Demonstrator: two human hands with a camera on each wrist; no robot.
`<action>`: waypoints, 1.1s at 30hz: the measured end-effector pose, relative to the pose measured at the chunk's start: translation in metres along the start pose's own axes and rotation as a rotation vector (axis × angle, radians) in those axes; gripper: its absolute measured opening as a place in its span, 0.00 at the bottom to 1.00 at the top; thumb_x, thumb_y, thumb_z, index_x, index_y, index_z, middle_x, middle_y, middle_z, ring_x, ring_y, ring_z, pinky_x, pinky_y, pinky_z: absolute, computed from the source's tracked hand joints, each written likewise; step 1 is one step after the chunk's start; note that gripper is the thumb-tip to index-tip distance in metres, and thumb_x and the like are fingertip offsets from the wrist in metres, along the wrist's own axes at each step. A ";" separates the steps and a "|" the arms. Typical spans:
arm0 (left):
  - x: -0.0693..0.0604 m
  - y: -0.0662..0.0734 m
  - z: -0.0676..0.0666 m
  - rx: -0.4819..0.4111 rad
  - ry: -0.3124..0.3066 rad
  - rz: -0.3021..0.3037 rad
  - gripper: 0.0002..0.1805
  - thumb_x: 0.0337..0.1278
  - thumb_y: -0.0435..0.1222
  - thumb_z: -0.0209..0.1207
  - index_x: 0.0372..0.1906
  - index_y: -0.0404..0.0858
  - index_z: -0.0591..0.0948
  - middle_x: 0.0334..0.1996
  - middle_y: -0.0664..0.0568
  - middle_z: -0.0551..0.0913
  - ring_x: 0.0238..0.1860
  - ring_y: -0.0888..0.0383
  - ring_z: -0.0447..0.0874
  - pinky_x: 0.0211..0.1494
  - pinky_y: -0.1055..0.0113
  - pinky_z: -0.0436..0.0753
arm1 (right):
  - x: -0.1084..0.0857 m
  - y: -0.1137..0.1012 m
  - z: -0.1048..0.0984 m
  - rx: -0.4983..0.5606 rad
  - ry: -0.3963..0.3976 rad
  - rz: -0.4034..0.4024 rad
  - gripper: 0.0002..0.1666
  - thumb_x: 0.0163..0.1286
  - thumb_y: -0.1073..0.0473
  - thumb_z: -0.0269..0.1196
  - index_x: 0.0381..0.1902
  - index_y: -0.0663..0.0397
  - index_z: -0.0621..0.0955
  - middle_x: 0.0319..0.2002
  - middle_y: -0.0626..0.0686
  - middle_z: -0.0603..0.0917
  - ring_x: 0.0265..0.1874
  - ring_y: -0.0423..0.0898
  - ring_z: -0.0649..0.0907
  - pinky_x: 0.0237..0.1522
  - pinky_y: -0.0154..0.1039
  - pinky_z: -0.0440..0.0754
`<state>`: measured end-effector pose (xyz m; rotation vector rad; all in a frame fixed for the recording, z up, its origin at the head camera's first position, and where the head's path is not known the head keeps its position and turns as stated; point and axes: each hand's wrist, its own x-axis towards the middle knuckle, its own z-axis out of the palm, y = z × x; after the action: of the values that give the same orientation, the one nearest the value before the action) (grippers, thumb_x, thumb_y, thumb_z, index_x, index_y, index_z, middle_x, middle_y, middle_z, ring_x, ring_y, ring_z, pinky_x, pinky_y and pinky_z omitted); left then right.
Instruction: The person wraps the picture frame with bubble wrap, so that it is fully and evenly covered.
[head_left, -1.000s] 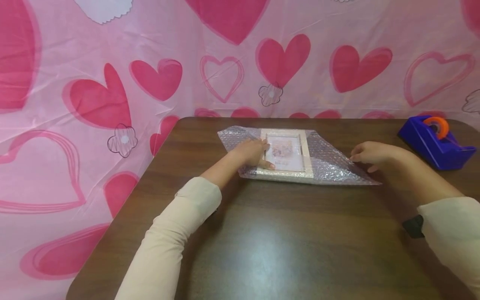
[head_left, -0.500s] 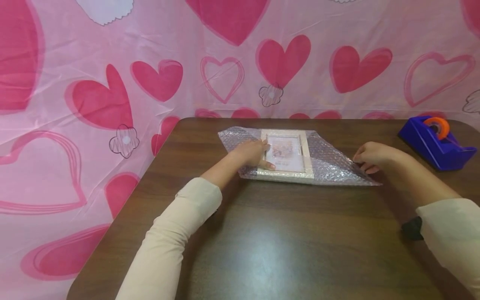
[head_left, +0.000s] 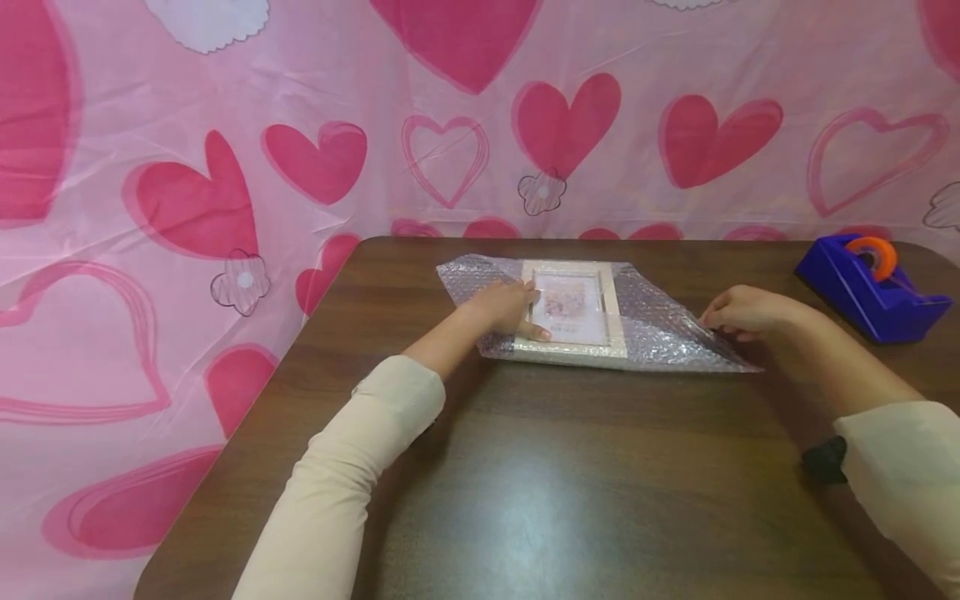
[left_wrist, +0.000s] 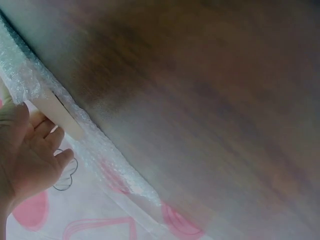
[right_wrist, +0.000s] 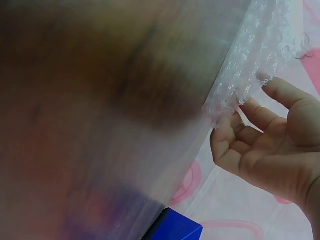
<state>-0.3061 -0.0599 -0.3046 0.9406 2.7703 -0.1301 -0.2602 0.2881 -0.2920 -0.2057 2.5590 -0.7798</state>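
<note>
A cream picture frame (head_left: 617,312) lies face up on a sheet of bubble wrap (head_left: 660,325), whose ends stick out to the frame's left and right. My left hand (head_left: 506,310) rests on the frame's left side, thumb across its lower left part. In the left wrist view, the left hand (left_wrist: 35,155) partly hides the frame's pale edge (left_wrist: 57,115). To the right, my right hand (head_left: 746,311) pinches the edge of the wrap's right end. The right wrist view has the wrap's ragged edge (right_wrist: 240,85) at the thumb and fingertips of the right hand (right_wrist: 270,135).
A blue tape dispenser (head_left: 870,292) with an orange-cored roll stands at the back right, beyond the right hand. Under everything is a brown wooden table (head_left: 585,467). A pink cloth with hearts (head_left: 450,83) hangs behind the table and along its left side.
My right fingers have closed from a looser pose onto the wrap's edge, with slight shifts there. The left hand and the picture frame have stayed in place.
</note>
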 end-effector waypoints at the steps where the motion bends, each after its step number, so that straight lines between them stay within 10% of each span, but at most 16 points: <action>1: 0.001 0.000 0.000 0.004 -0.001 -0.002 0.48 0.47 0.67 0.50 0.70 0.43 0.60 0.71 0.47 0.51 0.69 0.48 0.51 0.70 0.54 0.50 | 0.000 0.000 0.000 0.002 -0.007 0.003 0.21 0.67 0.61 0.53 0.45 0.79 0.74 0.33 0.63 0.80 0.32 0.53 0.80 0.28 0.39 0.79; 5: 0.002 -0.001 0.001 0.017 -0.002 -0.003 0.48 0.48 0.68 0.50 0.70 0.43 0.60 0.71 0.47 0.51 0.69 0.49 0.50 0.70 0.54 0.50 | 0.000 0.000 0.000 0.037 -0.036 0.010 0.20 0.67 0.62 0.51 0.45 0.80 0.72 0.39 0.66 0.80 0.41 0.58 0.80 0.36 0.45 0.80; 18: 0.004 -0.001 0.002 0.012 -0.002 -0.006 0.48 0.48 0.67 0.51 0.69 0.43 0.61 0.71 0.48 0.51 0.69 0.49 0.50 0.69 0.54 0.50 | -0.002 0.000 0.002 0.108 -0.054 0.003 0.18 0.67 0.58 0.55 0.40 0.73 0.78 0.19 0.47 0.70 0.13 0.38 0.65 0.16 0.31 0.65; 22: 0.005 -0.001 0.003 0.008 0.004 -0.008 0.47 0.46 0.67 0.52 0.68 0.43 0.63 0.71 0.49 0.51 0.69 0.47 0.52 0.68 0.53 0.54 | -0.005 0.004 0.000 0.093 -0.126 0.008 0.23 0.69 0.52 0.53 0.41 0.71 0.79 0.36 0.60 0.77 0.35 0.52 0.76 0.34 0.42 0.78; 25: 0.006 -0.001 0.004 0.008 0.007 -0.009 0.47 0.45 0.68 0.52 0.68 0.44 0.63 0.71 0.49 0.51 0.68 0.46 0.53 0.68 0.52 0.55 | -0.008 0.007 -0.001 0.086 -0.180 -0.002 0.26 0.70 0.50 0.52 0.45 0.72 0.78 0.54 0.70 0.71 0.55 0.64 0.67 0.48 0.57 0.74; 33: 0.007 -0.003 0.005 0.008 0.007 -0.014 0.48 0.45 0.68 0.52 0.69 0.44 0.62 0.71 0.49 0.51 0.68 0.47 0.53 0.68 0.52 0.54 | -0.017 0.006 -0.006 0.132 -0.085 -0.061 0.22 0.69 0.55 0.54 0.47 0.72 0.76 0.38 0.58 0.78 0.39 0.51 0.77 0.45 0.45 0.77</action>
<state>-0.3122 -0.0586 -0.3113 0.9258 2.7852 -0.1410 -0.2482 0.3008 -0.2843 -0.2698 2.4212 -0.9382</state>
